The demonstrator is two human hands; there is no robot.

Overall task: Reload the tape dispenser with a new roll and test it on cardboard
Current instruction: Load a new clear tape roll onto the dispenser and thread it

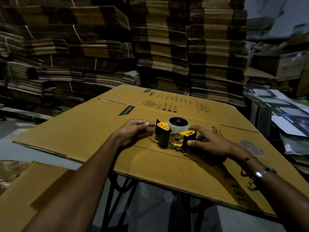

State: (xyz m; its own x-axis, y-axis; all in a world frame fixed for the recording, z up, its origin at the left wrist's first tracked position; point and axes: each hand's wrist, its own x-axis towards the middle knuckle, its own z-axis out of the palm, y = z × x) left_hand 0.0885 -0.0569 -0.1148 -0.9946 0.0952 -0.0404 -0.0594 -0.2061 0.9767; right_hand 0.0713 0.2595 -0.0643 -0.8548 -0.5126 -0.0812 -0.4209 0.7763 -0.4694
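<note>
Tape dispenser (173, 136) lies on cardboard (100, 131) between both hands: right hand (209, 141) apparently pinching its end, left hand (133, 131) open alongside

Stacked flattened cartons (160, 47) behind; black-legged stand (120, 186).

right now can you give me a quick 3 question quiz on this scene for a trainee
1. True or false: a roll sits on the dispenser.
2. Which hand touches the dispenser's black end plate? A) left hand B) right hand
3. What does the dispenser rest on?

Key
1. True; it looks like a clear roll on the hub.
2. B; the left hand lies beside the other end, contact unclear.
3. Flattened cardboard.
</note>
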